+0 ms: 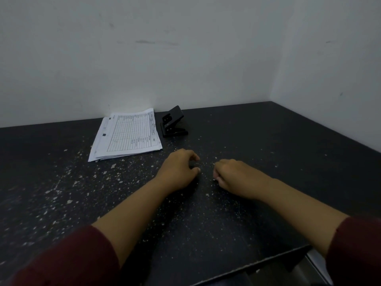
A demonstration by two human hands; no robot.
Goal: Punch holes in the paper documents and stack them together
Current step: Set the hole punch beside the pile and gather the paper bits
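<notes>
Item: our left hand and right hand, both resting loosely curled and empty on the dark speckled table, near each other, apparently before work starts. Item: stack of printed forms, lying flat near the back wall, long axis running away from us, slightly fanned. Item: black two-hole punch, just right of the forms, lever raised, we judge ready for loading.

1. Dim, flat, cool-grey light with no visible source.
2. Soft, weak shadows under both forearms on the dark table.
3. No glare.
4. Wide-angle bending at the frame's edges; the maroon sleeves are blurred.
</notes>
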